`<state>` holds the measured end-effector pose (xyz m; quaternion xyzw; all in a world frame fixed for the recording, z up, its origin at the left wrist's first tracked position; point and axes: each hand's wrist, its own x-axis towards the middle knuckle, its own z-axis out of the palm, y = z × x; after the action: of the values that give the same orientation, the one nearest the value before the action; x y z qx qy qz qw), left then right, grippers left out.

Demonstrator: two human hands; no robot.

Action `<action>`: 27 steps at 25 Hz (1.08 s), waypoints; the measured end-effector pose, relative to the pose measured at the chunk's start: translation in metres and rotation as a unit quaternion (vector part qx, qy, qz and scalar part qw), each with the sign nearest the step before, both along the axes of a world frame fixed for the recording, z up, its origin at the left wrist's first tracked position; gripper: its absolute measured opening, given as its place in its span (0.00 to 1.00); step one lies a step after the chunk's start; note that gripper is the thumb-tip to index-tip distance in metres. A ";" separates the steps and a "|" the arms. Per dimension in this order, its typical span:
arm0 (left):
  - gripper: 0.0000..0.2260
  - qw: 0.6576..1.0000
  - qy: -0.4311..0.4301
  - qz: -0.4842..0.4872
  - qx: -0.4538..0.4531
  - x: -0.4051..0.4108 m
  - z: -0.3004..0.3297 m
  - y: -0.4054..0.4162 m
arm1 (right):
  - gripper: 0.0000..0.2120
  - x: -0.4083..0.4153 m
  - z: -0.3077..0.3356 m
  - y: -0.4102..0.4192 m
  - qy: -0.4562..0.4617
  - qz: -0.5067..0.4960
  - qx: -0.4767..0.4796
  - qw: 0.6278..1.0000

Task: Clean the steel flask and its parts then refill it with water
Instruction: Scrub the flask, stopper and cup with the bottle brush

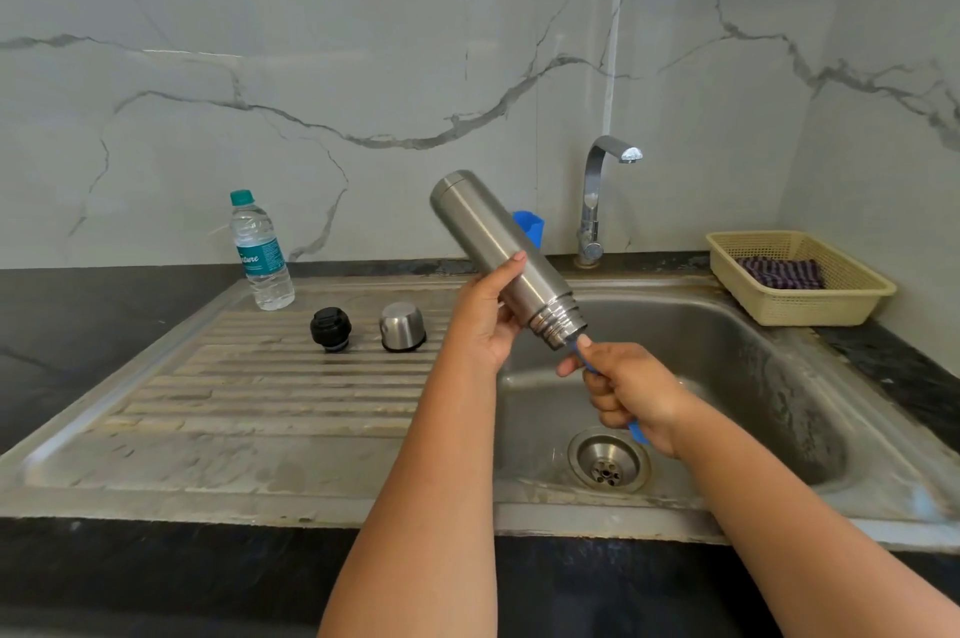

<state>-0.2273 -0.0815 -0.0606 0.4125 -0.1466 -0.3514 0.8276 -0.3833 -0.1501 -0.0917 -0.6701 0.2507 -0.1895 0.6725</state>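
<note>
- Right hand (631,390): grip closed in a fist round a blue brush handle (638,432); thumb and forefinger pinch it just below the flask mouth. Only two short blue stretches of the handle show, one at the fingertips and one behind the heel of the hand; the rest is covered by the fist.
- Left hand (485,320): grip wrapped round the lower body of the steel flask (498,252), thumb on the near side; the other fingers are hidden behind the metal.
- Flask: brushed steel cylinder, held in the air over the sink basin (727,356), tilted with the base up-left and the open threaded neck down-right. Stepped shiny rings at the neck. The brush head is not visible; the handle enters the mouth.
- Drainboard (260,408), left of the basin: black stopper (331,328) and steel cup-lid (402,326) stand side by side, apart, the lid mouth down.
- Behind them: clear water bottle (261,252) with teal cap, upright; its label is only partly readable.
- Far side: tap (597,200); a blue object (530,225), mostly hidden behind the flask; a cream basket (841,294) on the dark surface (78,325), holding a striped cloth (782,272).
</note>
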 end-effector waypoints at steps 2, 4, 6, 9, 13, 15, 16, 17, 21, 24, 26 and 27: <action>0.23 0.999 -0.031 -0.043 0.003 -0.002 0.001 -0.001 | 0.17 -0.004 -0.001 -0.004 0.022 -0.034 -0.077 0.996; 0.24 0.992 -0.102 -0.031 0.065 -0.008 0.000 -0.007 | 0.14 -0.007 -0.005 -0.012 0.100 -0.136 -0.383 0.908; 0.22 0.992 -0.103 0.013 0.077 -0.010 -0.001 -0.009 | 0.12 -0.010 -0.002 -0.017 0.142 -0.175 -0.507 0.832; 0.20 0.999 -0.036 0.021 0.016 -0.003 -0.005 -0.007 | 0.13 -0.004 -0.004 -0.015 0.152 -0.147 -0.495 0.843; 0.09 0.998 -0.011 -0.051 -0.044 -0.003 0.001 -0.002 | 0.16 -0.005 0.003 -0.002 -0.016 -0.016 -0.028 0.999; 0.07 0.997 -0.053 -0.051 -0.018 -0.010 0.008 -0.002 | 0.15 -0.009 0.001 -0.004 0.042 -0.084 -0.242 0.966; 0.09 0.996 -0.088 -0.021 0.012 -0.015 0.010 -0.003 | 0.13 -0.009 -0.002 -0.008 0.072 -0.139 -0.364 0.918; 0.13 0.993 -0.108 0.024 0.030 -0.018 0.010 -0.006 | 0.12 -0.009 -0.002 -0.010 0.084 -0.169 -0.433 0.882; 0.29 0.992 -0.044 0.120 -0.001 -0.020 0.002 -0.014 | 0.10 -0.002 -0.003 -0.005 0.095 -0.153 -0.503 0.846; 0.27 0.988 -0.045 0.146 -0.020 -0.013 0.000 -0.013 | 0.10 -0.001 -0.005 -0.005 0.092 -0.119 -0.480 0.864; 0.27 0.986 -0.044 0.158 -0.037 -0.013 0.002 -0.013 | 0.11 -0.003 -0.001 -0.009 0.145 -0.164 -0.498 0.839; 0.26 0.986 -0.039 0.155 -0.043 -0.014 0.003 -0.012 | 0.13 -0.005 -0.001 -0.011 0.179 -0.199 -0.540 0.798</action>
<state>-0.2416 -0.0940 -0.0572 0.4072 -0.1283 -0.1958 0.8828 -0.3886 -0.1606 -0.0932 -0.8821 0.3510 -0.3006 0.0920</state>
